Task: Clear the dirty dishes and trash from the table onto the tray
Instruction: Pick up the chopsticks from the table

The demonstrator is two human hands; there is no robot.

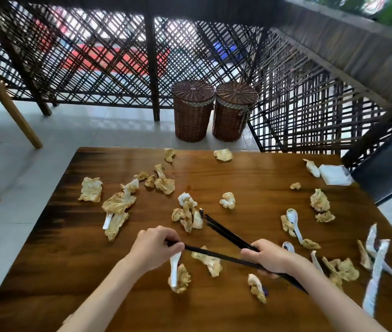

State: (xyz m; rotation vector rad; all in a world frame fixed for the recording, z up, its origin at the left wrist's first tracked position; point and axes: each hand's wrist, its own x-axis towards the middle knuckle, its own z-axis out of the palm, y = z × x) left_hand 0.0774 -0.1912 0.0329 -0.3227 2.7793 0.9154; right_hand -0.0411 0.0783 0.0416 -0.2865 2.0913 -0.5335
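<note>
Head cam: two lidded wicker baskets (214,111) sit top center, contents hidden. Your left hand (154,248) curls around a white spoon (174,269) and pinches one end of a black chopstick (216,256) running left-right. Your right hand (270,258) grips a chopstick bundle (226,232) pointing upper left, mid-table (250,173) among crumpled napkins (116,204).

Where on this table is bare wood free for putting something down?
The near-left corner of the table, left of the left hand, is bare. So is the far middle strip, between the far-edge napkin and the folded white napkins. The centre and the right side, around the spoon, are crowded.
</note>
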